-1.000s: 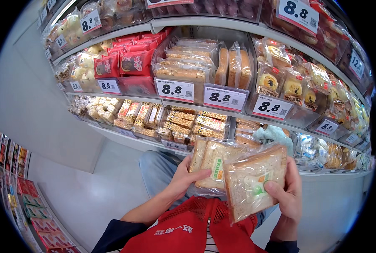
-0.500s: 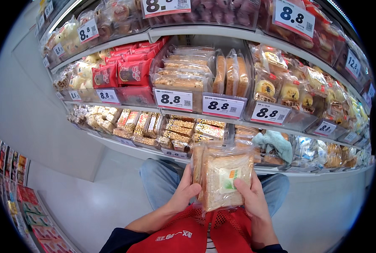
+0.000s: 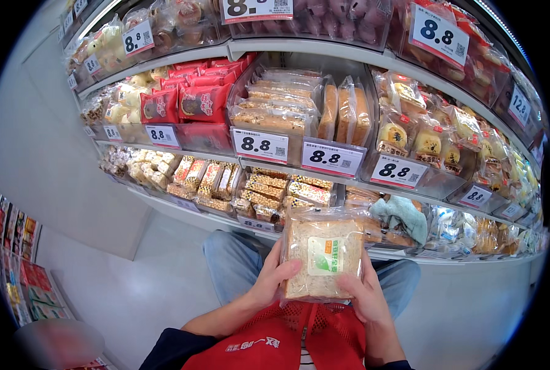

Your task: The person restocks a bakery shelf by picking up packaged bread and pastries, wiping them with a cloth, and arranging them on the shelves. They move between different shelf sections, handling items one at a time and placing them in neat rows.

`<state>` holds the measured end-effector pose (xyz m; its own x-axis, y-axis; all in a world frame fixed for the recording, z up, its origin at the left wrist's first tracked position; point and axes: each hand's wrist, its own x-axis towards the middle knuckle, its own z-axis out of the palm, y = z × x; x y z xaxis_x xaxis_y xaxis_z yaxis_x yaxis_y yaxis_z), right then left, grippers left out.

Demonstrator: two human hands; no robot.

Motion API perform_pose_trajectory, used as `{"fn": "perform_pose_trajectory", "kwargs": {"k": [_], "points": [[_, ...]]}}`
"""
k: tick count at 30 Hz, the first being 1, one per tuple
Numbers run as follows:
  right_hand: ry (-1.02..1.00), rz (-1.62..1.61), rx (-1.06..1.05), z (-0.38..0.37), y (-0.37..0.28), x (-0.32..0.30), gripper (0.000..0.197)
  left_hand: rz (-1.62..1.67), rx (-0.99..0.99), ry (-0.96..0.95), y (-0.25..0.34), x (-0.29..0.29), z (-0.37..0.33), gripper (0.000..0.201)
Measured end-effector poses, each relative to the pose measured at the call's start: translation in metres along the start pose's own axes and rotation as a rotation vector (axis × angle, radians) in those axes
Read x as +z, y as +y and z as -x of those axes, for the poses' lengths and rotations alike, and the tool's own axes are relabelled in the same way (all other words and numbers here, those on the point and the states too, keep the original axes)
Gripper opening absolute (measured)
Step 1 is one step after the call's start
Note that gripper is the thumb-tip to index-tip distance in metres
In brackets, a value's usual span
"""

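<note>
Between my hands is a stack of sliced bread in clear wrap [image 3: 302, 240], held in front of the lower shelf with a white, green and orange label facing up. My left hand [image 3: 275, 277] grips its left side, thumb on the front. Closed around the right side, my right hand [image 3: 364, 287] presses its thumb on the lower right of the wrap. How many packs lie behind the front one I cannot tell. Beyond them, wrapped bread slices [image 3: 275, 105] fill a bin, with several upright bread packs [image 3: 347, 111] beside it.
Red packets [image 3: 204, 103] and wrapped round cakes [image 3: 392, 132] flank the bread bins. Nut bars [image 3: 262, 191] fill the lower shelf, where a light blue cloth [image 3: 404, 217] hangs over goods. A blurred round shape [image 3: 59, 342] shows at the lower left, near another goods rack [image 3: 31, 277].
The bread packs, fanned apart before, now line up as one stack, turned more squarely and shifted slightly left. A blurred round shape has come into view at the lower left.
</note>
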<state>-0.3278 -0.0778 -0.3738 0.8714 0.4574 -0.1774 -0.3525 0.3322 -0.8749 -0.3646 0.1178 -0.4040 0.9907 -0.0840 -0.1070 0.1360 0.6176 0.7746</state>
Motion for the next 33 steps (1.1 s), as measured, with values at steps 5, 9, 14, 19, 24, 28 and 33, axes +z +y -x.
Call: {"fn": "perform_pose_trajectory", "kwargs": {"k": [5,9,14,19,24,28,33], "points": [[-0.029,0.050,-0.156,-0.001,-0.047,0.017,0.074,-0.280,0.180,-0.101,0.033,0.021,-0.012,0.081],[-0.023,0.107,-0.317,-0.039,-0.111,0.048,0.065,-0.576,0.457,-0.028,0.114,0.057,-0.044,0.074],[-0.117,0.169,-0.315,-0.093,-0.158,0.052,0.053,-0.860,0.773,0.020,0.165,0.070,-0.103,0.059],[-0.069,0.249,-0.255,-0.107,-0.160,0.051,0.057,-1.069,0.722,-0.065,0.176,0.058,-0.111,0.048],[-0.065,0.276,-0.293,-0.112,-0.165,0.060,0.082,-0.965,0.539,-0.060,0.192,0.056,-0.114,0.053],[0.122,0.489,-0.409,-0.110,-0.168,0.063,0.081,-0.936,0.405,-0.108,0.206,0.069,-0.115,0.057],[0.053,0.518,-0.333,-0.121,-0.176,0.054,0.068,-0.982,0.303,-0.089,0.219,0.076,-0.123,0.059]]}}
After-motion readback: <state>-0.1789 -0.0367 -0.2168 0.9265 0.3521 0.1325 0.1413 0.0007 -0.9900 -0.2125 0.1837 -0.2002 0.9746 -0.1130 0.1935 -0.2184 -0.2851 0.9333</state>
